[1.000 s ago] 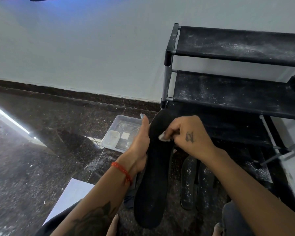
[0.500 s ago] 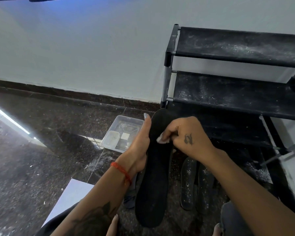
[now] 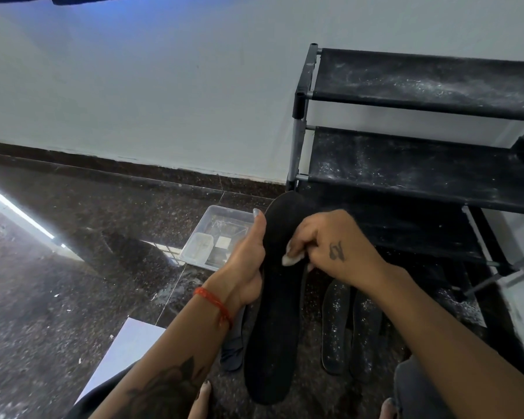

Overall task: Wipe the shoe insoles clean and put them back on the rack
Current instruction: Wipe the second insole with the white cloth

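Left hand [image 3: 248, 261] holds insole [image 3: 277, 297] (left edge); right hand [image 3: 330, 246] pinches wipe [image 3: 291, 260].

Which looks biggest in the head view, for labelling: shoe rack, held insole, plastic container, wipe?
1. shoe rack
2. held insole, though nearness enlarges it
3. plastic container
4. wipe, mostly hidden by the right hand

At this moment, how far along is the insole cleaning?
Done: nothing visibly; both rack shelves sit bare and dusty. In hand: the left hand holds a black insole while the right hand rubs a white wipe on it. Left: two speckled insoles on the floor, then racking all.
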`<move>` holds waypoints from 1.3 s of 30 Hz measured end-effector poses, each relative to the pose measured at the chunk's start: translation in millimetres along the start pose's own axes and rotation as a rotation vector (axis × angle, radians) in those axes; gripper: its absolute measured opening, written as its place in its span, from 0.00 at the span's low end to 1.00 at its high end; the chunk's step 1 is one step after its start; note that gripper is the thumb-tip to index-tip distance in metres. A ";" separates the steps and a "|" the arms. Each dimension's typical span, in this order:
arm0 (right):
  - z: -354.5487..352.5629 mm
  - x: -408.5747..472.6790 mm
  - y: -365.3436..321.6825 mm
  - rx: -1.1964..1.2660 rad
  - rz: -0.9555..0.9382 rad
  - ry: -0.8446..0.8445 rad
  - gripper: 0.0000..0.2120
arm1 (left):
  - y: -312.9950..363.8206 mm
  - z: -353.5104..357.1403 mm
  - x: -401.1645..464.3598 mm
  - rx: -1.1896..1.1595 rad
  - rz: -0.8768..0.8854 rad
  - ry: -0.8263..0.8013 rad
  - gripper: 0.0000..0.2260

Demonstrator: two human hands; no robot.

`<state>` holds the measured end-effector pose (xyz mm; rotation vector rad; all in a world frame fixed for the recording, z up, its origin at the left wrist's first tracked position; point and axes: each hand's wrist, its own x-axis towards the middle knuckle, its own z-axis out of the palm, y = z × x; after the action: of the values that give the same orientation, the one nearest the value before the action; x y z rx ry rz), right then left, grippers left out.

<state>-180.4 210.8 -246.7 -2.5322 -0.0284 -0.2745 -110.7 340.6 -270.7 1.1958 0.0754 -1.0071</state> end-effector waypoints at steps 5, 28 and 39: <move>9.6 4.8 8.5 -0.089 0.076 0.516 0.12 | 0.1 3.4 -7.0 0.015 0.007 -0.118 0.30; 3.0 8.6 10.0 0.036 0.099 0.591 0.13 | 2.0 3.4 -4.6 -0.010 0.010 -0.103 0.30; -4.5 3.7 22.1 -0.035 0.342 0.526 0.10 | 4.9 1.3 -5.8 -0.095 -0.027 -0.146 0.33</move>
<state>-175.9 189.8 -254.6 -2.3684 0.6083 -0.7901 -111.3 343.1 -263.5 1.0346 0.0234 -1.0998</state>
